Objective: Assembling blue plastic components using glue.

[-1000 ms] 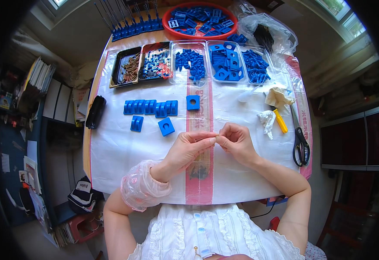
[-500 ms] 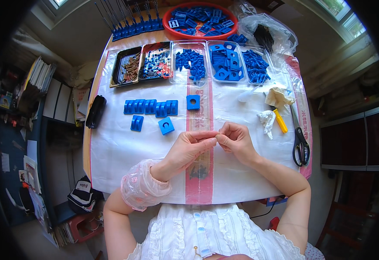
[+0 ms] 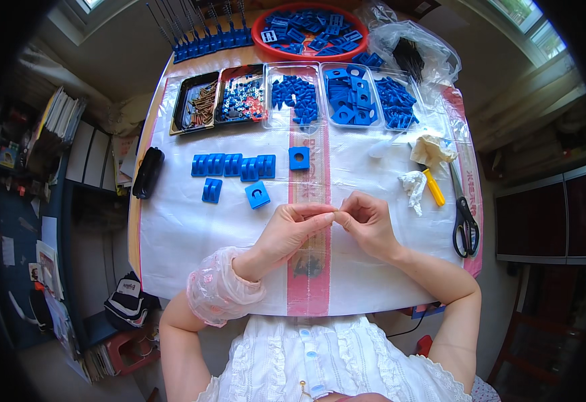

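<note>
Over the middle of the table my left hand (image 3: 300, 228) and my right hand (image 3: 369, 224) meet fingertip to fingertip. Both are closed in a pinch, and whatever sits between the fingertips is too small and covered to name. Beyond my hands lies a blue square piece with a round hole (image 3: 298, 158). To the left of it runs a row of blue ridged pieces (image 3: 233, 166), with one more ridged piece (image 3: 212, 190) nearer to me. A tilted blue square piece with a curved slot (image 3: 257, 195) lies close to my left hand.
Trays of screws (image 3: 202, 104), small nuts (image 3: 243, 99) and blue parts (image 3: 296, 97) line the far side. Behind them stand a red basin (image 3: 259, 41) and a plastic bag (image 3: 440, 50). Scissors (image 3: 466, 231), a yellow handle (image 3: 433, 189) and crumpled tissue (image 3: 412, 189) lie right; a black case (image 3: 148, 173), left.
My right hand has turned slightly and its fingers have shifted at the fingertips. My left hand stays nearly where it was, and the things on the table have not moved.
</note>
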Action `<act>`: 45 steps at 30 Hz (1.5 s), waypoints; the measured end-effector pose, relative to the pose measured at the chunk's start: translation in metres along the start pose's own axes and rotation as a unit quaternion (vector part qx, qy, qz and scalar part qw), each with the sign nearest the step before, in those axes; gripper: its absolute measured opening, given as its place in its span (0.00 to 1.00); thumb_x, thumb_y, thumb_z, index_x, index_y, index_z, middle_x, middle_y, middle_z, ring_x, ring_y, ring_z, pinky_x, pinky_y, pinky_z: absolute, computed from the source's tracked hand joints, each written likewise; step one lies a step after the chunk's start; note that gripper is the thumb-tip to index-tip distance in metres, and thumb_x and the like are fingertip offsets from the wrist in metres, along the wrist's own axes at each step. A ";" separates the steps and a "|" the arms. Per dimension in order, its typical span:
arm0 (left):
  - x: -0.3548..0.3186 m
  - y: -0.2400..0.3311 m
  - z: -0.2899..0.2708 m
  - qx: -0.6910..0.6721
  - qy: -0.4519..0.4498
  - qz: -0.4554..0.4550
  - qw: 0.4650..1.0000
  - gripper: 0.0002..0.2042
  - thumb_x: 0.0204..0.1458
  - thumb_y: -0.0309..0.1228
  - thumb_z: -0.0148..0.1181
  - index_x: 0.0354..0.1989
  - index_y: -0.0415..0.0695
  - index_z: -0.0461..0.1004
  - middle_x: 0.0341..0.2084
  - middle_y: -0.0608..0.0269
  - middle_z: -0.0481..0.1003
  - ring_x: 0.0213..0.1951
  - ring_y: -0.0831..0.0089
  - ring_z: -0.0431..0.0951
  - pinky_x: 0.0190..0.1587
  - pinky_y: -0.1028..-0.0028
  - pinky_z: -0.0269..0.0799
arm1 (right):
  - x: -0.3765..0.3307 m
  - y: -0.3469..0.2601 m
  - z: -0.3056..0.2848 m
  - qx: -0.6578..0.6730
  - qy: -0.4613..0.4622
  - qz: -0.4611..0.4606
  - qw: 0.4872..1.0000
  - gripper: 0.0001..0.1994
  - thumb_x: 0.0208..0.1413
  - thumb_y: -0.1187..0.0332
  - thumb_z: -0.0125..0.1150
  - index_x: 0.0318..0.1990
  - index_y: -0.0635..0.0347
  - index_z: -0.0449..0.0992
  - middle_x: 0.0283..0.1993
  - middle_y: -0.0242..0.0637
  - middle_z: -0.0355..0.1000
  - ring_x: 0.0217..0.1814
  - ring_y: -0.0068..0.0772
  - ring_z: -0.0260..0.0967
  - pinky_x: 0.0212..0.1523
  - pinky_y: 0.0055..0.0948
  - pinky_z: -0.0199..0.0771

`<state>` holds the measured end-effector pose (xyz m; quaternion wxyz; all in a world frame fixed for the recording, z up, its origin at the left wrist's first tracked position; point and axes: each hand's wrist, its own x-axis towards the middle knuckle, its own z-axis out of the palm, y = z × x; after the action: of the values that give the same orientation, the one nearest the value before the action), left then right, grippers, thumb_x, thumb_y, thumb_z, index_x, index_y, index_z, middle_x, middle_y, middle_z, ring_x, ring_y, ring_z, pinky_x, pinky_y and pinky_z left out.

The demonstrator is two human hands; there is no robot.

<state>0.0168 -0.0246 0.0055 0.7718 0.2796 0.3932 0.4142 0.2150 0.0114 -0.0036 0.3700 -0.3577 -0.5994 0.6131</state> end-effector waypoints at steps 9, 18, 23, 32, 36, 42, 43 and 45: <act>-0.001 0.002 0.004 0.002 -0.016 0.022 1.000 0.12 0.59 0.26 0.60 0.50 0.38 0.77 0.41 0.67 0.78 0.40 0.84 0.76 0.42 0.84 0.74 | 0.004 -0.012 0.000 0.076 -0.011 0.056 0.995 0.07 0.59 0.72 0.64 0.30 0.62 0.73 0.25 0.25 0.69 0.25 0.11 0.63 0.25 0.15 0.61; -0.001 0.002 0.002 -0.003 -0.013 -0.002 1.000 0.11 0.58 0.25 0.60 0.48 0.38 0.78 0.38 0.66 0.79 0.39 0.84 0.77 0.41 0.84 0.74 | -0.001 -0.003 0.001 0.000 0.005 -0.013 1.000 0.07 0.58 0.74 0.64 0.30 0.64 0.73 0.25 0.24 0.69 0.25 0.10 0.62 0.25 0.15 0.60; -0.001 0.001 -0.001 -0.007 -0.008 -0.004 1.000 0.10 0.58 0.25 0.60 0.47 0.38 0.78 0.38 0.64 0.79 0.40 0.82 0.78 0.41 0.84 0.75 | -0.003 -0.006 0.002 -0.105 0.017 -0.079 0.991 0.06 0.55 0.77 0.65 0.29 0.65 0.73 0.24 0.26 0.69 0.25 0.10 0.61 0.24 0.16 0.60; 0.002 -0.001 -0.004 -0.069 -0.045 -0.013 0.997 0.11 0.59 0.24 0.58 0.50 0.37 0.76 0.45 0.61 0.78 0.47 0.79 0.77 0.51 0.81 0.74 | -0.001 -0.004 0.002 -0.017 0.021 -0.027 0.999 0.06 0.57 0.75 0.64 0.30 0.64 0.74 0.25 0.25 0.70 0.26 0.10 0.62 0.25 0.16 0.61; 0.001 -0.001 -0.004 -0.081 -0.054 -0.017 0.995 0.13 0.59 0.25 0.59 0.52 0.37 0.76 0.44 0.61 0.78 0.46 0.79 0.77 0.50 0.82 0.74 | -0.001 -0.005 0.001 0.020 0.007 -0.001 1.000 0.06 0.58 0.74 0.64 0.31 0.63 0.74 0.25 0.25 0.70 0.26 0.10 0.63 0.26 0.14 0.61; 0.000 0.003 -0.002 -0.055 -0.049 -0.026 0.997 0.13 0.58 0.26 0.61 0.51 0.37 0.76 0.42 0.61 0.79 0.44 0.81 0.77 0.46 0.84 0.74 | -0.001 -0.007 0.000 0.024 -0.009 0.002 1.000 0.06 0.57 0.74 0.64 0.31 0.64 0.74 0.25 0.25 0.70 0.26 0.10 0.63 0.26 0.14 0.62; 0.000 0.003 -0.002 -0.048 -0.047 -0.028 0.997 0.13 0.58 0.26 0.61 0.51 0.37 0.77 0.42 0.61 0.79 0.43 0.81 0.77 0.46 0.84 0.74 | -0.001 -0.008 0.000 0.017 -0.013 0.003 1.000 0.06 0.57 0.75 0.64 0.30 0.64 0.74 0.25 0.25 0.70 0.26 0.10 0.64 0.26 0.14 0.62; 0.000 0.001 -0.004 -0.048 -0.038 -0.029 0.998 0.13 0.58 0.27 0.62 0.50 0.37 0.77 0.41 0.61 0.79 0.42 0.81 0.77 0.45 0.83 0.74 | -0.002 -0.007 0.000 -0.021 -0.008 -0.029 0.999 0.06 0.56 0.75 0.65 0.30 0.65 0.74 0.25 0.26 0.70 0.27 0.10 0.64 0.26 0.15 0.63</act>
<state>0.0131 -0.0235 0.0040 0.8105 0.2460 0.3509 0.3994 0.2162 0.0102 0.0035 0.3753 -0.3425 -0.6255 0.5922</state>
